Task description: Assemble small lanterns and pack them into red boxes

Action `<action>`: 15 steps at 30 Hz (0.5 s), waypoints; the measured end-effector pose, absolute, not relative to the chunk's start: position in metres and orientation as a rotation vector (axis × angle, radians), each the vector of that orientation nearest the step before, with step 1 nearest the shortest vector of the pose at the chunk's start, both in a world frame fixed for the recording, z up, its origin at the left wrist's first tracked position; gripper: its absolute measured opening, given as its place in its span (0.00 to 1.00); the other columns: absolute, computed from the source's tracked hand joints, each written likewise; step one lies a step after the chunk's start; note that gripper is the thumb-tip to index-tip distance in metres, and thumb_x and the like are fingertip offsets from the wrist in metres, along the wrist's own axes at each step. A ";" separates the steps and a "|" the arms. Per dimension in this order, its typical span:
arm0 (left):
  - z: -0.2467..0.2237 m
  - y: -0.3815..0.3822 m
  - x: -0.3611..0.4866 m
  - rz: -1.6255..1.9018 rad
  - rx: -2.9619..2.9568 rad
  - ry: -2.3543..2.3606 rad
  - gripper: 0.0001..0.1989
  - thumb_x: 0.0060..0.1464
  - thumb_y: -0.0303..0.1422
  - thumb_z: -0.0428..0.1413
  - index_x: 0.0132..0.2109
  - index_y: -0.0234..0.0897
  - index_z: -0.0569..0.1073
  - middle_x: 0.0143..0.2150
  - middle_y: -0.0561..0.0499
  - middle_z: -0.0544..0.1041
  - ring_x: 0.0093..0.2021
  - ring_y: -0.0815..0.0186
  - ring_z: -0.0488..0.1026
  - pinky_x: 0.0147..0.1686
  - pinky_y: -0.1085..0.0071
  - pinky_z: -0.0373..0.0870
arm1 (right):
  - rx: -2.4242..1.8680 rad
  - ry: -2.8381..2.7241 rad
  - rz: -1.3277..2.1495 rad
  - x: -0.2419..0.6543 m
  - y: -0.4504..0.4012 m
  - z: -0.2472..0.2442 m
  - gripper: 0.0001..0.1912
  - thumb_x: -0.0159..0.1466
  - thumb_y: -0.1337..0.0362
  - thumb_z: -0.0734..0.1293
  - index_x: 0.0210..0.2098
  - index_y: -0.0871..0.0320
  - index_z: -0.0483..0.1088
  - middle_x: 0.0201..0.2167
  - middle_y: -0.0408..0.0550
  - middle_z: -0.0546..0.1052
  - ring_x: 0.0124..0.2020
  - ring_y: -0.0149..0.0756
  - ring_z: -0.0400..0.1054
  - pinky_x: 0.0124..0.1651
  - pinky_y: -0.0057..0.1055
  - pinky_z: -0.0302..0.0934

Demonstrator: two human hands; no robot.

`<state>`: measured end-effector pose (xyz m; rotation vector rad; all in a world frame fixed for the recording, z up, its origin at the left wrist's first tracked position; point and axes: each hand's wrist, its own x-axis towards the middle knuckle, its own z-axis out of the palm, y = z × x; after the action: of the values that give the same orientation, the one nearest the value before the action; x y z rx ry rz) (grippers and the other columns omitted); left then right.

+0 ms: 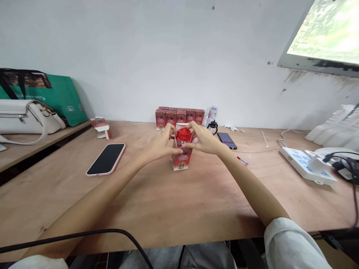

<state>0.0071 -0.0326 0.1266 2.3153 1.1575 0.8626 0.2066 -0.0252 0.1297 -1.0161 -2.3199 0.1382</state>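
In front of me a small red printed box [182,161] stands on the table with its top open and a white flap raised at the back. A small lantern with a red top [184,133] sits partly inside it, its lower part hidden by the box. My left hand [164,144] is closed around the left side of the box's upper end, thumb at the front. My right hand [204,140] is closed around the right side, thumb on the front edge and fingers beside the lantern. Some fingertips are hidden behind the box and lantern.
Behind stand several red boxes [181,115], a bottle [212,113] and a black-topped lantern [212,127]. A dark phone [227,140] and a pen [242,161] lie right; a pink-edged phone [106,159] and opened box [101,127] left. A power strip [305,164] lies far right.
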 end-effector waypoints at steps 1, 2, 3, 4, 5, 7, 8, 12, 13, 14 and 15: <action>0.127 -0.034 0.007 0.866 2.305 1.154 0.27 0.39 0.38 0.64 0.42 0.41 0.57 0.47 0.48 0.72 0.50 0.52 0.71 0.41 0.62 0.68 | -1.020 -2.325 0.155 0.206 -0.025 0.131 0.20 0.55 0.57 0.70 0.40 0.56 0.58 0.42 0.51 0.73 0.34 0.37 0.69 0.38 0.34 0.59; 0.128 -0.034 0.008 0.860 2.302 1.155 0.28 0.39 0.38 0.65 0.43 0.41 0.57 0.48 0.47 0.72 0.50 0.53 0.72 0.41 0.62 0.68 | -1.035 -2.331 0.171 0.206 -0.024 0.132 0.20 0.55 0.58 0.70 0.40 0.56 0.58 0.40 0.50 0.74 0.34 0.38 0.69 0.37 0.33 0.59; 0.129 -0.035 0.008 0.847 2.308 1.160 0.28 0.39 0.38 0.64 0.44 0.41 0.58 0.48 0.47 0.72 0.50 0.53 0.72 0.42 0.62 0.68 | -1.059 -2.343 0.179 0.205 -0.023 0.133 0.19 0.55 0.59 0.70 0.39 0.56 0.58 0.37 0.49 0.74 0.34 0.38 0.69 0.36 0.32 0.59; 0.130 -0.036 0.007 0.831 2.318 1.170 0.27 0.40 0.39 0.64 0.45 0.41 0.59 0.49 0.47 0.72 0.50 0.53 0.72 0.42 0.62 0.68 | -1.084 -2.360 0.176 0.205 -0.022 0.134 0.18 0.54 0.60 0.70 0.38 0.56 0.59 0.35 0.48 0.74 0.34 0.38 0.69 0.35 0.31 0.58; 0.131 -0.037 0.007 0.808 2.328 1.180 0.27 0.41 0.40 0.63 0.46 0.41 0.60 0.49 0.47 0.72 0.50 0.53 0.71 0.42 0.62 0.69 | -1.105 -2.380 0.163 0.204 -0.021 0.136 0.16 0.54 0.61 0.70 0.37 0.57 0.59 0.34 0.47 0.74 0.34 0.37 0.68 0.35 0.30 0.57; 0.131 -0.037 0.006 0.771 2.347 1.195 0.25 0.43 0.41 0.62 0.46 0.40 0.63 0.49 0.48 0.72 0.50 0.54 0.71 0.43 0.61 0.68 | -1.118 -2.433 0.143 0.203 -0.019 0.138 0.15 0.54 0.63 0.69 0.36 0.59 0.61 0.32 0.47 0.74 0.32 0.36 0.67 0.33 0.28 0.55; 0.131 -0.037 0.006 0.761 2.357 1.198 0.24 0.44 0.41 0.62 0.46 0.40 0.63 0.49 0.48 0.73 0.50 0.54 0.71 0.44 0.61 0.68 | -1.111 -2.461 0.144 0.202 -0.018 0.140 0.14 0.54 0.64 0.69 0.37 0.59 0.63 0.31 0.46 0.74 0.32 0.35 0.67 0.33 0.27 0.55; 0.128 -0.033 0.005 0.767 2.403 1.196 0.25 0.45 0.42 0.61 0.49 0.39 0.65 0.49 0.47 0.73 0.51 0.55 0.71 0.45 0.62 0.68 | -1.134 -2.566 0.193 0.198 -0.012 0.147 0.14 0.53 0.68 0.68 0.40 0.60 0.68 0.28 0.43 0.74 0.28 0.30 0.65 0.32 0.26 0.53; 0.127 -0.032 0.005 0.771 2.416 1.193 0.25 0.46 0.42 0.61 0.49 0.39 0.66 0.49 0.47 0.73 0.50 0.55 0.71 0.45 0.62 0.68 | -1.149 -2.595 0.197 0.197 -0.010 0.148 0.13 0.53 0.67 0.69 0.39 0.60 0.70 0.28 0.43 0.74 0.27 0.30 0.65 0.32 0.26 0.53; 0.126 -0.030 0.004 0.775 2.430 1.190 0.25 0.46 0.42 0.61 0.50 0.39 0.66 0.49 0.47 0.74 0.50 0.55 0.71 0.44 0.62 0.68 | -1.156 -2.623 0.201 0.195 -0.008 0.149 0.13 0.53 0.67 0.69 0.38 0.61 0.71 0.27 0.43 0.74 0.27 0.29 0.65 0.32 0.26 0.53; 0.125 -0.029 0.004 0.779 2.442 1.188 0.25 0.46 0.42 0.60 0.50 0.39 0.67 0.49 0.47 0.74 0.50 0.55 0.71 0.44 0.62 0.68 | -1.157 -2.651 0.203 0.194 -0.005 0.150 0.12 0.52 0.66 0.70 0.37 0.61 0.72 0.28 0.44 0.75 0.27 0.29 0.65 0.32 0.26 0.54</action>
<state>0.0043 -0.0288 0.1249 2.4419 1.1881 0.7793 0.1938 -0.0053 0.1504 -1.1571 -2.6513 0.2034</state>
